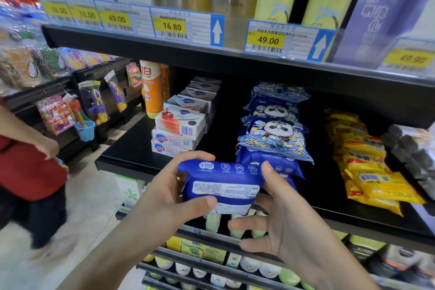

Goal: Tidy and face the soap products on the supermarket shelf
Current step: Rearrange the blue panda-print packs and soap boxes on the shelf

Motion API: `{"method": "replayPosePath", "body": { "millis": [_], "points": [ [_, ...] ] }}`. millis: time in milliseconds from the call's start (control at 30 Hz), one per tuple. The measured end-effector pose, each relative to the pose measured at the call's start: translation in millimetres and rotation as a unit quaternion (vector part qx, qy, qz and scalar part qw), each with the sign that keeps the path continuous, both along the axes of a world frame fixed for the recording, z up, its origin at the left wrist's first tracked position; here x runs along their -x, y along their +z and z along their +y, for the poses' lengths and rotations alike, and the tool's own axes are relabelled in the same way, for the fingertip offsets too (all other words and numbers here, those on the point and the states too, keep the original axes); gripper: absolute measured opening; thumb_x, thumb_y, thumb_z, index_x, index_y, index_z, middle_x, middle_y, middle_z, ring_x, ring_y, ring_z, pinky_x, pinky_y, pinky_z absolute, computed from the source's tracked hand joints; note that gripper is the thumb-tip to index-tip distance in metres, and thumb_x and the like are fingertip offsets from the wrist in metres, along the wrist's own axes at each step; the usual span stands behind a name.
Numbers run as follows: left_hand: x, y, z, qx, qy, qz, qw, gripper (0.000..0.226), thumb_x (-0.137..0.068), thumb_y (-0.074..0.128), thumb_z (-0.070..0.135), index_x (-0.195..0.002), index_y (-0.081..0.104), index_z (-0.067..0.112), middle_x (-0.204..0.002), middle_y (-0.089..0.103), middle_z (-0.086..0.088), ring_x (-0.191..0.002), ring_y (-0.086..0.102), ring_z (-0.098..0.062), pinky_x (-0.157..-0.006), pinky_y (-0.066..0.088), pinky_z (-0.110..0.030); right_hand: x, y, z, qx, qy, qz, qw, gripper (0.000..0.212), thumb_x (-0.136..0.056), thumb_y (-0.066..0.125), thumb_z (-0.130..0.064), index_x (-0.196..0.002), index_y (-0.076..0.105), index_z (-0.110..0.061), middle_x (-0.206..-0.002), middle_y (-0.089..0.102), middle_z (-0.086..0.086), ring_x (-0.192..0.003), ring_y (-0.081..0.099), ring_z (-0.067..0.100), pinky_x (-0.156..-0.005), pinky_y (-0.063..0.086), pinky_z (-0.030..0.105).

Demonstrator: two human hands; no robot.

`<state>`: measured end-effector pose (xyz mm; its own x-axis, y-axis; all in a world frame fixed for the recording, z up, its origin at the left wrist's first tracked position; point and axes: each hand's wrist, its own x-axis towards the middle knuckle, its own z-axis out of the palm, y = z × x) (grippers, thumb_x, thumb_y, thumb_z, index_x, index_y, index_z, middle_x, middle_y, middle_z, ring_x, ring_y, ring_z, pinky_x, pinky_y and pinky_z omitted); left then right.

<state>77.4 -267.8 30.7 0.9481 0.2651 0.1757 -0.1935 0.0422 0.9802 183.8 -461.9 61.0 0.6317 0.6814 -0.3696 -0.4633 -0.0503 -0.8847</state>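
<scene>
I hold a blue soft pack (pixel 221 186) with its white printed label facing me, just in front of the black shelf (pixel 131 146). My left hand (pixel 174 198) grips its left end, thumb across the front. My right hand (pixel 277 214) holds its right end, thumb on top and fingers underneath. Behind it lies a row of blue panda-printed packs (pixel 275 129), leaning back in a stack. To the left stand stacked white soap boxes (pixel 181 127). Yellow soap packs (pixel 369 160) lie on the right.
An orange bottle (pixel 151 92) stands behind the soap boxes. Grey wrapped packs (pixel 412 148) sit at the far right. Price tags (pixel 171 26) line the upper shelf edge. A person in a red top (pixel 26 160) stands at the left. Bottles fill the lower shelves (pixel 211 263).
</scene>
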Motion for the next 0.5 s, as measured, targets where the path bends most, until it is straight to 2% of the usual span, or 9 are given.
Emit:
{"method": "replayPosePath", "body": {
  "millis": [133,233,333,400,500],
  "points": [
    [1.8,-4.5,0.2,-0.028,-0.015,-0.013,0.999,0.058,-0.077,0.088,0.019,-0.129,0.064,0.031,-0.122,0.070,-0.009,-0.113,0.068,-0.033,-0.092,0.060,-0.039,5.7,-1.4,3.8,-0.020,0.016,-0.021,0.999,0.070,-0.061,0.085,-0.072,-0.115,0.077,-0.029,-0.113,0.077,0.008,-0.083,0.075,0.030,-0.064,0.060,0.038],
    [3.1,-6.6,2.6,-0.044,-0.016,-0.011,0.999,0.059,-0.081,0.086,0.017,-0.132,0.061,0.029,-0.124,0.069,-0.009,-0.113,0.067,-0.033,-0.095,0.059,-0.044,8.9,-2.5,2.9,-0.036,-0.004,-0.025,0.999,0.065,-0.064,0.089,-0.063,-0.115,0.076,-0.025,-0.112,0.078,0.010,-0.082,0.074,0.030,-0.065,0.060,0.036],
    [3.9,-6.7,4.3,-0.076,-0.009,-0.011,0.997,0.058,-0.082,0.084,0.010,-0.133,0.061,0.029,-0.127,0.068,-0.010,-0.113,0.065,-0.039,-0.102,0.052,-0.061,8.6,-4.1,3.0,-0.039,-0.030,-0.035,0.998,0.055,-0.069,0.086,-0.048,-0.116,0.076,-0.021,-0.110,0.077,0.014,-0.084,0.075,0.034,-0.067,0.061,0.037],
    [4.4,-6.7,4.9,-0.090,-0.011,-0.010,0.996,0.059,-0.082,0.082,0.007,-0.133,0.061,0.030,-0.134,0.067,-0.009,-0.119,0.065,-0.035,-0.104,0.053,-0.058,8.6,-6.9,2.8,-0.041,-0.040,-0.039,0.998,0.052,-0.072,0.086,-0.041,-0.116,0.075,-0.018,-0.112,0.076,0.017,-0.087,0.075,0.036,-0.072,0.062,0.038],
    [5.4,-6.8,5.3,-0.098,-0.016,-0.007,0.995,0.069,-0.081,0.087,0.015,-0.139,0.059,0.039,-0.146,0.061,0.005,-0.134,0.059,-0.020,-0.104,0.057,-0.039,9.8,-10.0,1.9,-0.051,-0.052,-0.051,0.996,0.049,-0.068,0.086,-0.035,-0.112,0.076,-0.015,-0.111,0.076,0.019,-0.092,0.076,0.036,-0.079,0.063,0.041]
  ]
}}
